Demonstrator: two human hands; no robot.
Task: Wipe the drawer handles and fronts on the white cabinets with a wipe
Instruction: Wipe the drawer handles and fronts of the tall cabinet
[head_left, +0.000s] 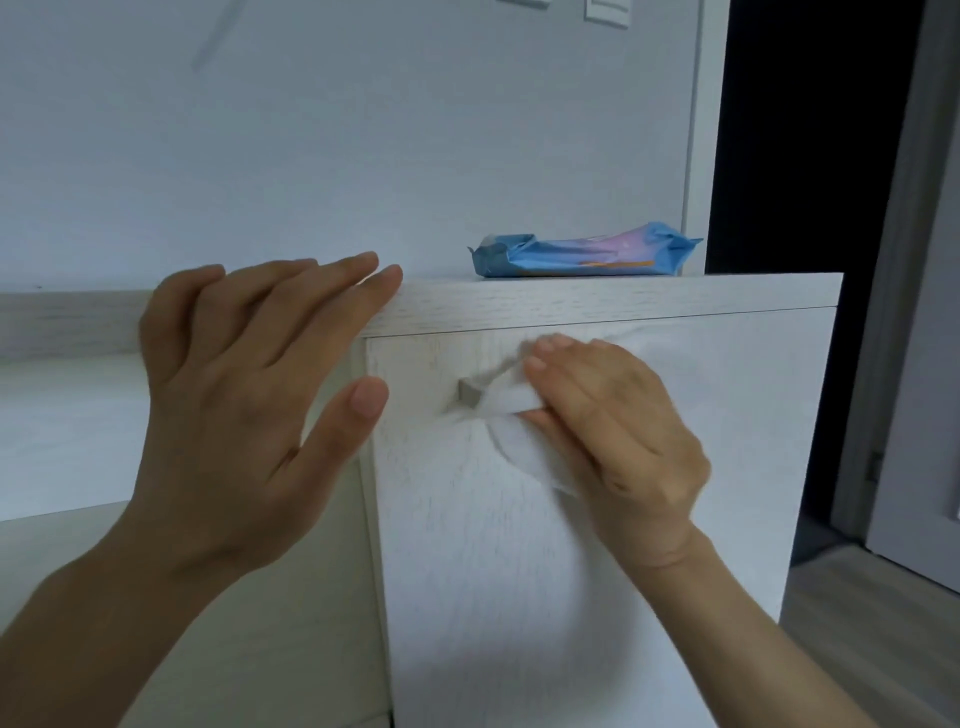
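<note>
A white cabinet (623, 299) stands in front of me with a white drawer front (519, 545) below its top board. A short grey handle (472, 397) sticks out of the front near its upper left. My right hand (608, 441) holds a white wipe (511, 431) wrapped over the handle's right part, fingers curled round it. My left hand (244, 384) rests with straight fingers on the cabinet's top left corner, thumb spread below. Only the handle's left end shows.
A blue pack of wipes (587, 254) lies on the cabinet top at the back right. A lower white surface (62, 426) runs to the left. A dark doorway (795, 156) and wooden floor (872, 623) lie to the right. A pale wall is behind.
</note>
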